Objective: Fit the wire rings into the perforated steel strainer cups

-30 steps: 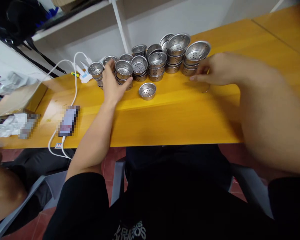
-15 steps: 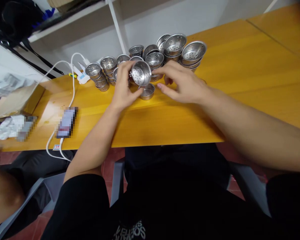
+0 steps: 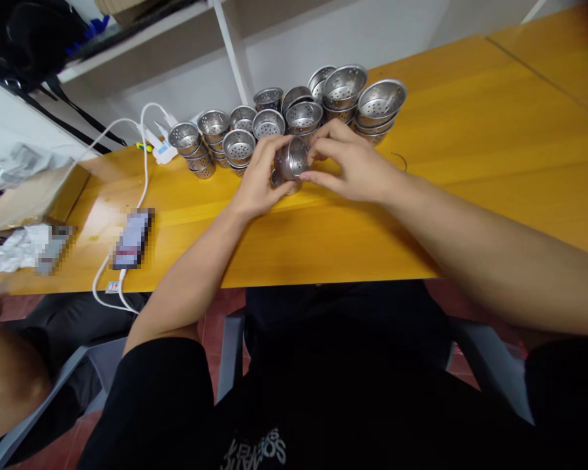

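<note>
A metal strainer cup (image 3: pixel 293 158) is tilted between my two hands, just above the table. My left hand (image 3: pixel 259 173) grips it from the left, fingers over the top and thumb low. From the right, the thumb and fingertips of my right hand (image 3: pixel 347 160) pinch its edge. Beneath it a smaller metal cup (image 3: pixel 294 188) stands on the table, mostly covered by the held cup and my left hand. Right behind are stacks of perforated strainer cups, among them a front one (image 3: pixel 239 145) and a wider one (image 3: pixel 382 103) at the right end.
The wooden table (image 3: pixel 333 251) carries a phone (image 3: pixel 133 238) on a white cable at left, and a power strip (image 3: pixel 164 151) by the wall. A cardboard box (image 3: pixel 39 196) lies farther left. A thin dark curved wire (image 3: pixel 400 160) rests beyond my right wrist. Another person's arm (image 3: pixel 10 365) shows at lower left.
The held cup has turned, its opening no longer facing me, and moved slightly right and down. My right hand has closed in from beside it and now touches its edge.
</note>
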Action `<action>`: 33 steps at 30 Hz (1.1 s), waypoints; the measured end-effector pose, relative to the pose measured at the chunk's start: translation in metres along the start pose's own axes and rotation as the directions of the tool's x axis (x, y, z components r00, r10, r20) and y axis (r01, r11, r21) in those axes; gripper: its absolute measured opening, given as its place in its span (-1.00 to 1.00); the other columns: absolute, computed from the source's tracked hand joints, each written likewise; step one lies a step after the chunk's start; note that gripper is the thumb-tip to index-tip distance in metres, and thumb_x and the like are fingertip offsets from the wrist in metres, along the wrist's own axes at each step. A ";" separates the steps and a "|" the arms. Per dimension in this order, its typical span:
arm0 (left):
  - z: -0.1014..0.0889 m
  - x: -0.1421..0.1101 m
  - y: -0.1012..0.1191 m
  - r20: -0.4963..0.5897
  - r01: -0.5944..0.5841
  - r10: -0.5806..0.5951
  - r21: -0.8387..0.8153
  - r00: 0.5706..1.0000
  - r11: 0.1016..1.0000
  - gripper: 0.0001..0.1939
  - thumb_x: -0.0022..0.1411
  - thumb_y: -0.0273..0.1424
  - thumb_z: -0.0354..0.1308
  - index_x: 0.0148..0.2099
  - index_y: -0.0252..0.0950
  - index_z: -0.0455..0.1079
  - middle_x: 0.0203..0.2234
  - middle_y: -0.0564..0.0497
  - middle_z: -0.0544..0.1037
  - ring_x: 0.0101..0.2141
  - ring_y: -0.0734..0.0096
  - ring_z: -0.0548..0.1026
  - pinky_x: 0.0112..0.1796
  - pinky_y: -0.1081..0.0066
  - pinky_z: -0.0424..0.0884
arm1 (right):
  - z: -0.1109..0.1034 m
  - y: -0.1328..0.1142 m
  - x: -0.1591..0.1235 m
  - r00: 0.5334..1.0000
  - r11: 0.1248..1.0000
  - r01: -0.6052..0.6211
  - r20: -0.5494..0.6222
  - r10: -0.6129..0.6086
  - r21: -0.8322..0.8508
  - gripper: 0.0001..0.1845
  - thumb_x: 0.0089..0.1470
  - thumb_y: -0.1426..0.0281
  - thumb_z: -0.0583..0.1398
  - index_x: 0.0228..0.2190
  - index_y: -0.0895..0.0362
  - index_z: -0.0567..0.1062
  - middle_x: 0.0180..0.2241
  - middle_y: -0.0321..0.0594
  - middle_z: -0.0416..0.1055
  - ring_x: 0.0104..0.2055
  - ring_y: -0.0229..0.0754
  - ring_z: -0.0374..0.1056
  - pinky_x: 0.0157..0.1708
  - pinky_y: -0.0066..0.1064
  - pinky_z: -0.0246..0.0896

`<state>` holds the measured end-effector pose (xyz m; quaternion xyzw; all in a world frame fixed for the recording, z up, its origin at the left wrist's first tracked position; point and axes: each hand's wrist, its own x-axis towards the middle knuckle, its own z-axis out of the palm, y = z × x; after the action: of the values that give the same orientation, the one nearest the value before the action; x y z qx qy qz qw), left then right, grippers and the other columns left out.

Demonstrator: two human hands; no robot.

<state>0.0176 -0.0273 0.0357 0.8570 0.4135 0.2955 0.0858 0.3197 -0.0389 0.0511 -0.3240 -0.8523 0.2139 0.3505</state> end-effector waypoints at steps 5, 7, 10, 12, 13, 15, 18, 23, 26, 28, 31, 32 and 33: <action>0.006 0.000 -0.004 -0.002 -0.032 0.032 -0.019 0.999 0.999 0.01 0.53 0.47 0.31 0.72 0.04 0.33 0.68 -0.30 0.49 0.75 -0.46 0.41 0.82 -0.41 0.26 | 0.002 0.004 0.002 0.999 0.999 -0.025 -0.026 0.026 0.031 -0.38 0.46 -0.38 0.52 0.25 -0.29 0.84 0.33 0.06 0.66 0.51 0.68 0.44 0.58 0.65 0.41; 0.008 0.001 -0.006 -0.005 -0.053 0.053 -0.024 0.999 0.998 0.04 0.51 0.51 0.32 0.70 0.01 0.34 0.66 -0.31 0.49 0.74 -0.48 0.42 0.81 -0.42 0.27 | 0.002 0.004 0.002 0.999 0.999 -0.038 -0.033 0.039 0.030 -0.37 0.45 -0.39 0.54 0.23 -0.29 0.85 0.30 0.06 0.68 0.49 0.68 0.46 0.56 0.66 0.42; 0.008 0.000 -0.004 -0.014 -0.065 0.064 -0.022 0.998 0.998 0.06 0.51 0.55 0.28 0.69 -0.01 0.34 0.65 -0.32 0.50 0.72 -0.45 0.45 0.80 -0.38 0.29 | 0.001 0.002 0.002 0.998 0.998 -0.046 -0.033 0.047 0.031 -0.37 0.45 -0.39 0.55 0.21 -0.25 0.84 0.29 0.05 0.67 0.50 0.67 0.46 0.54 0.60 0.45; 0.005 -0.001 0.000 -0.018 -0.061 0.061 -0.030 0.998 0.998 0.05 0.52 0.55 0.26 0.67 -0.04 0.35 0.65 -0.34 0.52 0.71 -0.41 0.48 0.79 -0.33 0.32 | 0.001 0.000 0.001 0.999 0.998 -0.042 -0.024 0.043 0.037 -0.36 0.40 -0.38 0.60 0.19 -0.24 0.83 0.29 0.04 0.67 0.51 0.67 0.46 0.52 0.58 0.47; 0.004 -0.002 0.003 -0.016 -0.059 0.059 -0.041 0.998 0.997 0.05 0.53 0.55 0.26 0.67 -0.06 0.35 0.64 -0.35 0.53 0.70 -0.40 0.49 0.78 -0.31 0.34 | 0.000 -0.001 0.001 0.999 0.998 -0.040 -0.021 0.041 0.038 -0.36 0.37 -0.38 0.62 0.17 -0.25 0.83 0.30 0.04 0.67 0.51 0.68 0.46 0.51 0.59 0.47; 0.002 -0.003 0.007 -0.008 -0.052 0.052 -0.067 0.999 0.996 0.07 0.53 0.56 0.26 0.66 -0.09 0.36 0.63 -0.36 0.56 0.68 -0.39 0.52 0.76 -0.30 0.38 | -0.001 -0.004 0.001 0.998 0.999 -0.041 -0.039 0.042 0.028 -0.38 0.38 -0.41 0.59 0.13 -0.27 0.83 0.31 0.03 0.67 0.50 0.66 0.46 0.53 0.62 0.45; 0.003 -0.005 0.007 -0.005 -0.003 0.002 -0.081 1.000 0.997 0.13 0.48 0.63 0.27 0.67 -0.07 0.36 0.62 -0.35 0.59 0.67 -0.39 0.55 0.72 -0.32 0.45 | -0.010 -0.009 0.001 0.989 0.997 -0.073 -0.132 0.073 -0.001 -0.35 0.48 -0.50 0.43 0.03 -0.25 0.80 0.35 0.04 0.66 0.50 0.61 0.45 0.58 0.59 0.42; 0.011 -0.006 -0.009 -0.034 0.112 -0.118 -0.153 0.992 0.982 0.26 0.52 0.67 0.14 0.87 0.03 0.05 0.67 -0.35 0.53 0.72 -0.31 0.52 0.70 -0.32 0.50 | -0.046 0.007 -0.003 0.990 0.985 -0.138 -0.017 0.137 -0.107 -0.29 0.53 -0.50 0.37 -0.04 -0.12 0.71 0.27 0.16 0.66 0.33 0.50 0.54 0.51 0.38 0.48; 0.012 -0.007 -0.018 -0.003 0.142 -0.146 -0.210 0.989 0.967 0.22 0.53 0.64 0.20 0.85 0.04 0.11 0.66 -0.35 0.55 0.69 -0.30 0.57 0.68 -0.33 0.54 | -0.063 0.038 -0.007 0.951 0.957 -0.128 0.243 0.194 -0.261 -0.44 0.53 -0.25 0.51 -0.12 -0.04 0.66 0.10 0.14 0.67 0.09 0.33 0.60 0.36 0.28 0.53; 0.013 -0.008 -0.021 0.032 0.166 -0.163 -0.231 0.986 0.959 0.18 0.52 0.61 0.27 0.81 0.02 0.18 0.64 -0.36 0.58 0.64 -0.28 0.62 0.66 -0.34 0.57 | -0.066 0.056 -0.009 0.922 0.925 -0.129 0.300 0.245 -0.357 -0.53 0.52 -0.12 0.56 -0.14 -0.02 0.67 0.01 0.11 0.68 0.06 0.34 0.59 0.28 0.25 0.53; 0.016 -0.009 -0.024 0.045 0.157 -0.150 -0.242 0.988 0.958 0.14 0.53 0.52 0.36 0.79 0.00 0.17 0.66 -0.39 0.55 0.64 -0.26 0.62 0.69 -0.34 0.54 | -0.065 0.065 -0.009 0.903 0.889 -0.141 0.312 0.296 -0.435 -0.64 0.52 0.03 0.57 -0.11 0.00 0.68 -0.06 0.07 0.70 -0.02 0.28 0.57 0.14 0.13 0.49; 0.018 -0.009 -0.024 0.035 0.149 -0.145 -0.244 0.989 0.958 0.12 0.54 0.48 0.39 0.79 0.01 0.16 0.68 -0.39 0.53 0.65 -0.25 0.61 0.70 -0.33 0.53 | -0.064 0.063 -0.008 0.891 0.878 -0.160 0.316 0.325 -0.451 -0.68 0.52 0.09 0.58 -0.12 0.01 0.68 -0.09 0.04 0.70 -0.07 0.23 0.55 0.08 0.08 0.46; 0.020 -0.009 -0.024 0.027 0.148 -0.146 -0.248 0.989 0.957 0.10 0.54 0.44 0.41 0.78 0.02 0.17 0.68 -0.39 0.52 0.65 -0.24 0.61 0.71 -0.33 0.52 | -0.063 0.059 -0.007 0.874 0.866 -0.184 0.326 0.361 -0.466 -0.71 0.52 0.15 0.57 -0.13 0.01 0.67 -0.13 0.01 0.70 -0.13 0.17 0.53 0.03 0.04 0.42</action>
<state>0.0089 -0.0163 0.0060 0.8076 0.4351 0.3344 0.2161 0.3935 0.0065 0.0547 -0.4604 -0.8756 0.1358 0.0548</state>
